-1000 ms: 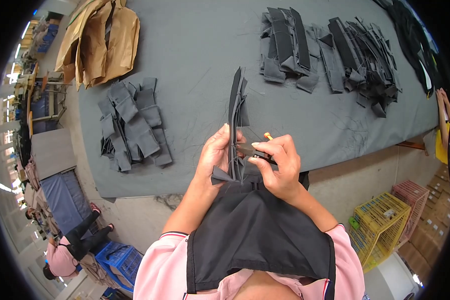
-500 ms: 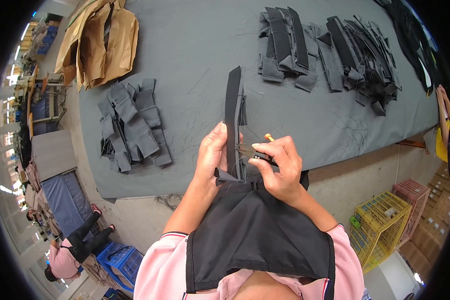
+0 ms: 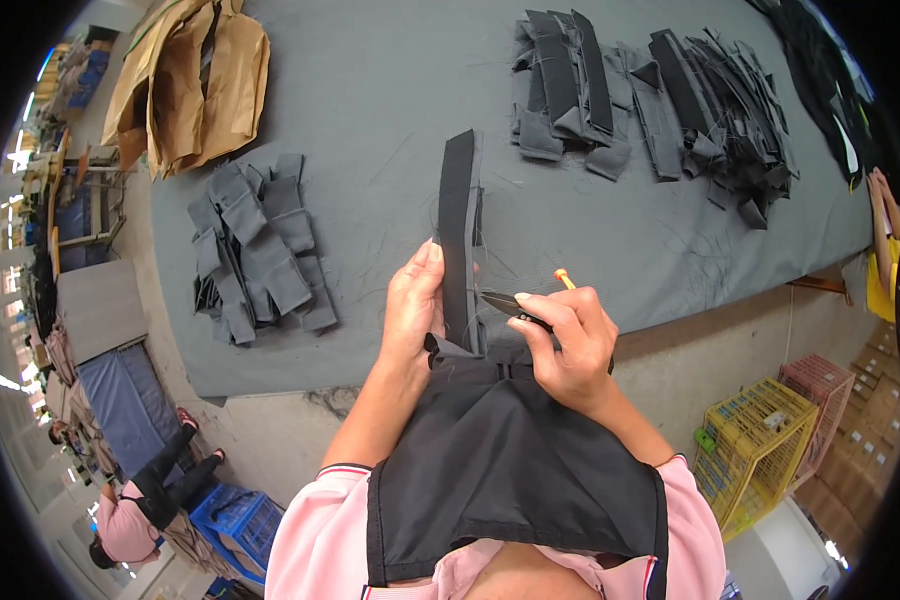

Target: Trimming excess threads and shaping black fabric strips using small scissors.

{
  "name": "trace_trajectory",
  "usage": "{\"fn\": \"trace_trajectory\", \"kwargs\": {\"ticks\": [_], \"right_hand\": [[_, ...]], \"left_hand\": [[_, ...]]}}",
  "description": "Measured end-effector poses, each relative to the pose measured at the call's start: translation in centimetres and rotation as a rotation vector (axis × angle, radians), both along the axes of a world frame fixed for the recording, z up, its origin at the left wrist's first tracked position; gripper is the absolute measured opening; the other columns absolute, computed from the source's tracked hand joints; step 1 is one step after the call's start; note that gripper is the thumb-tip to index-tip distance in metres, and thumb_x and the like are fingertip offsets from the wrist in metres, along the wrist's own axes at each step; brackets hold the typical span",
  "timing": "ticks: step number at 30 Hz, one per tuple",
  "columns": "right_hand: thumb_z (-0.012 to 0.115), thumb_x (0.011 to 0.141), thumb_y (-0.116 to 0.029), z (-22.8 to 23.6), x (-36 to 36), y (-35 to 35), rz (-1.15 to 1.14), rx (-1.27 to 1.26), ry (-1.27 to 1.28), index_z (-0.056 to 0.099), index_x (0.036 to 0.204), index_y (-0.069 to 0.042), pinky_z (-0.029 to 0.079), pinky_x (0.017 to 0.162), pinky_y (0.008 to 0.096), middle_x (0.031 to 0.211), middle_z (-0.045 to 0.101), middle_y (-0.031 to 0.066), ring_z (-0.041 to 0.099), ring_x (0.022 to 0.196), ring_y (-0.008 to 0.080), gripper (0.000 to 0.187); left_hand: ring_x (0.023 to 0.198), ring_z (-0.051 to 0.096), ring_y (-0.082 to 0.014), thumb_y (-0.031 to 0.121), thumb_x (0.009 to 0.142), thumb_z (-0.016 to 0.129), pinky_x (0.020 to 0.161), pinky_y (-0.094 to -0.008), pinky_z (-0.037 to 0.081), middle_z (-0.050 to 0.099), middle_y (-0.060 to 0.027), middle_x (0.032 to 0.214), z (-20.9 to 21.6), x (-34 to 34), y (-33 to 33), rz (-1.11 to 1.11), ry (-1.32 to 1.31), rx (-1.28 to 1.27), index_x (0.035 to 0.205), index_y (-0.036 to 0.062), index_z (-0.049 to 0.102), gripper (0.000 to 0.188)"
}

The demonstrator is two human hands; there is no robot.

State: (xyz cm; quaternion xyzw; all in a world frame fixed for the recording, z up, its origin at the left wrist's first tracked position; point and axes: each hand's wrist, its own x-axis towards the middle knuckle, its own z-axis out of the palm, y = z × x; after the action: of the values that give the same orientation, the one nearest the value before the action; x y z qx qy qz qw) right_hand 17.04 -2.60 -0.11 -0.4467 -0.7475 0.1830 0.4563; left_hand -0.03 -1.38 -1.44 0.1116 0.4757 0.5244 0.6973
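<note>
Covering part of the snips [image 3: 508, 306], the right hand [image 3: 578, 345] grips them; the left hand [image 3: 408, 305] clasps dark fabric [image 3: 457, 220].

Workroom: a grey-covered table [image 3: 360, 70] stands over a pale floor [image 3: 260, 435]; a strip light [image 3: 0, 378] glows at far left; at right, a yellow crate [image 3: 755, 425] stands beside a red crate [image 3: 818, 385], near brown cartons [image 3: 865, 430].

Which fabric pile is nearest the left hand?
The grey pile left of that hand, just below the brown paper bag in the picture; the other piles lie farther away, at upper right.
</note>
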Motion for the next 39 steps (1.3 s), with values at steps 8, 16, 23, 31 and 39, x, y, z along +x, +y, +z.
{"fn": "trace_trajectory", "kwargs": {"ticks": [8,16,23,31,39], "right_hand": [[0.075,0.064,-0.005,-0.1,-0.3,0.1,0.019,-0.027,0.011,0.063,0.092,-0.005,0.044,0.052,0.0305,0.073,0.054,0.0043,0.054,0.058,0.0193,0.031],[0.075,0.064,-0.001,0.3,-0.4,0.1,0.017,-0.058,-0.025,0.064,0.091,-0.004,0.047,0.060,0.0314,0.073,0.054,0.0057,0.053,0.057,0.0188,0.029],[0.073,0.067,-0.002,0.5,0.2,-0.4,0.042,-0.124,0.070,0.064,0.088,-0.003,0.044,0.052,0.0286,0.070,0.052,0.0049,0.052,0.055,0.0179,0.024],[0.072,0.070,0.000,0.5,-1.2,0.4,0.115,-0.408,0.263,0.063,0.092,-0.003,0.045,0.055,0.0274,0.080,0.051,0.0067,0.053,0.065,0.0153,0.024],[0.072,0.068,0.001,-0.4,-2.3,0.9,0.183,-0.191,0.236,0.063,0.090,-0.003,0.046,0.050,0.0296,0.076,0.052,0.0065,0.055,0.057,0.0170,0.024]], "left_hand": [[0.067,0.057,-0.0081,0.028,0.096,0.050,0.061,-0.0220,0.049,0.062,-0.0028,0.080,-1.2,-0.5,-0.3,-0.070,-0.073,0.069,0.100,0.0066,0.057,0.023],[0.061,0.052,-0.0072,0.026,0.098,0.045,0.055,-0.0187,0.044,0.058,-0.0045,0.076,0.1,0.5,0.1,0.031,0.088,0.005,0.097,0.0032,0.054,0.025],[0.055,0.052,-0.0083,0.028,0.097,0.046,0.054,-0.0209,0.047,0.056,-0.0024,0.071,0.3,0.1,0.0,0.036,0.154,-0.002,0.102,0.0019,0.054,0.027],[0.058,0.046,-0.0081,0.020,0.094,0.049,0.058,-0.0209,0.044,0.049,-0.0018,0.067,-0.7,-0.1,-0.4,-0.081,-0.344,0.057,0.085,0.0038,0.051,0.018],[0.058,0.050,-0.0100,0.015,0.091,0.052,0.053,-0.0221,0.043,0.052,-0.0040,0.066,0.5,1.1,-0.4,-0.070,-0.305,-0.004,0.075,0.0047,0.050,0.019]]}}
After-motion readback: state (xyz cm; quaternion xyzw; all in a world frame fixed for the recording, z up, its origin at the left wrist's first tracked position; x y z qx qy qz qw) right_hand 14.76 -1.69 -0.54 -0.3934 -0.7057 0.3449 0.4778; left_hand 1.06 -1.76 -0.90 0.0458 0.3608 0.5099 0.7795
